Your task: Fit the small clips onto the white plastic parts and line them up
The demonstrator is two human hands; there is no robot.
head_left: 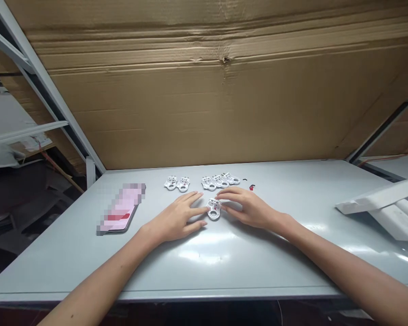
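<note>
A small white plastic plug part (213, 212), with a round hole at its near end and a red dot inside, lies on the grey table between my hands. My left hand (177, 218) rests to its left with fingers spread, the index fingertip at the part's left edge. From the right, my right hand (253, 208) reaches over, its fingers stretched and apart, with fingertips at the part's upper right edge. Whether they press on it is hard to see. Behind, similar white parts with pins stand in a left pair (177, 183) and a right group of three (220, 181).
A tiny red piece (252, 187) and a tiny black piece (245, 179) lie beyond my right hand. At left is a phone (122, 210) with a pink, blurred screen. White foam-like pieces (391, 208) sit at right. A cardboard wall (204, 108) closes the back of the table (258, 271).
</note>
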